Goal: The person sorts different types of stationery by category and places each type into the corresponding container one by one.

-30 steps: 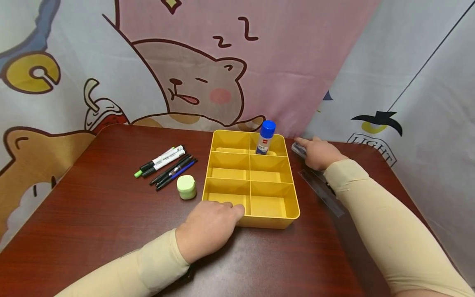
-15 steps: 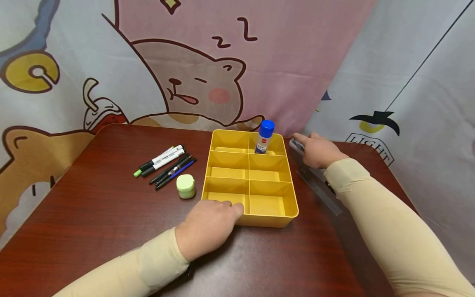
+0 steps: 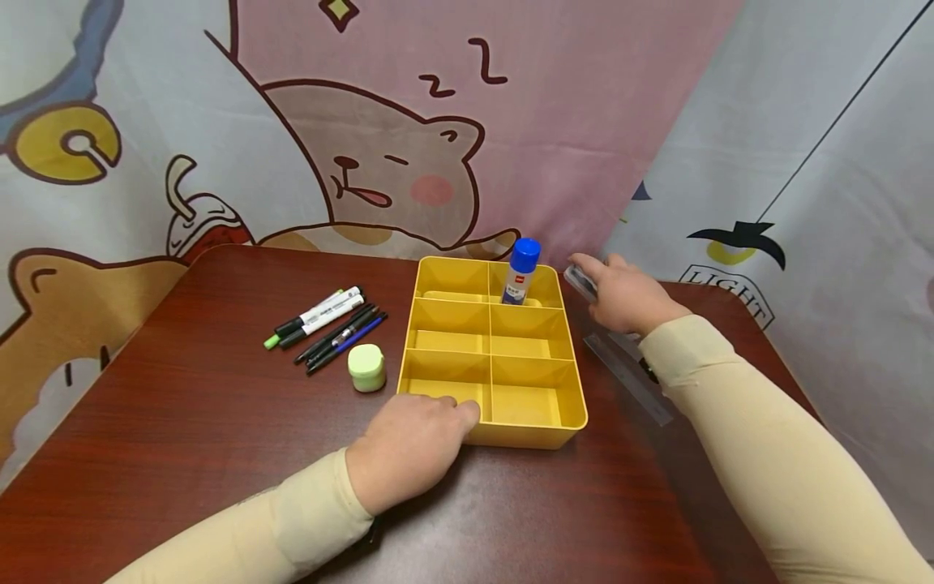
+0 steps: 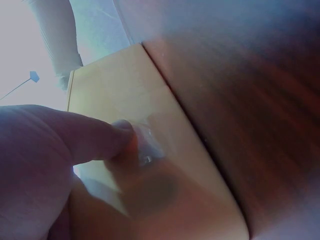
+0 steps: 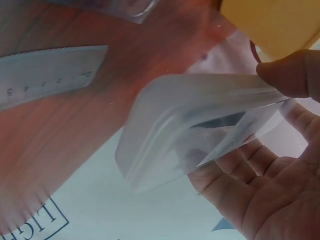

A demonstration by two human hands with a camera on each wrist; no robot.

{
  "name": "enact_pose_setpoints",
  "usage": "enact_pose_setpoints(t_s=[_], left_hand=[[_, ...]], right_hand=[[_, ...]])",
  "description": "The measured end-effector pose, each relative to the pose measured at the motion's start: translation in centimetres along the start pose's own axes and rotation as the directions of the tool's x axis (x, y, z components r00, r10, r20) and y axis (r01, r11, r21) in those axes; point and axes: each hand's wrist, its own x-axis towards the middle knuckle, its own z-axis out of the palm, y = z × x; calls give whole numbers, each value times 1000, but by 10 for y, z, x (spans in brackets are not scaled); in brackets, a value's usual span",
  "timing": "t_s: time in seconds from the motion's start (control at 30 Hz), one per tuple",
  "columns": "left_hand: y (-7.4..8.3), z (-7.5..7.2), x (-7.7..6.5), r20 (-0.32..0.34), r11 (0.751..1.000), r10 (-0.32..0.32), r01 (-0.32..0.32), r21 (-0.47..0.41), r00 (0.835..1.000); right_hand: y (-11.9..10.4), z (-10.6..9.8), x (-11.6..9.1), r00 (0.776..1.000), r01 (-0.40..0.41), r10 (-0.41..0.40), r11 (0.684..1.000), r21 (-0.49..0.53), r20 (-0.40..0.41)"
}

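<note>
In the head view a yellow divided organizer box [image 3: 490, 354] stands on the table. My left hand [image 3: 412, 446] grips its near wall at the left; in the left wrist view the thumb [image 4: 100, 137] presses the outer face, while the fingertips are hidden inside. Beyond the box's far right corner, my right hand [image 3: 631, 296] holds a small clear plastic case [image 5: 165, 135], pinched between thumb and fingers and tilted. A dark piece and a white label show through its wall. One compartment at the back right holds an upright glue stick [image 3: 520, 272] with a blue cap.
A clear ruler [image 3: 629, 380] lies right of the box, partly beneath the right forearm. Left of the box are a pale green lidded pot [image 3: 367, 369], several pens [image 3: 343, 339] and markers [image 3: 321, 316]. A printed curtain [image 3: 584, 122] hangs behind the table.
My right hand has lifted slightly, and the clear case has moved a little toward the back left with it. The left hand keeps its hold on the organizer box.
</note>
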Motion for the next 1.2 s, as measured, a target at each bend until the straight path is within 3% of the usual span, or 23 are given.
enact_pose_setpoints(t_s=[0.5, 1.2], left_hand=[[0, 0, 0, -16, 1000, -4, 4, 1, 1000], [1, -2, 1, 32, 1000, -16, 16, 7, 999]], right_hand=[[-14, -15, -14, 995, 80, -79, 997, 8, -65], [-34, -21, -38, 954, 209, -190, 976, 63, -231]])
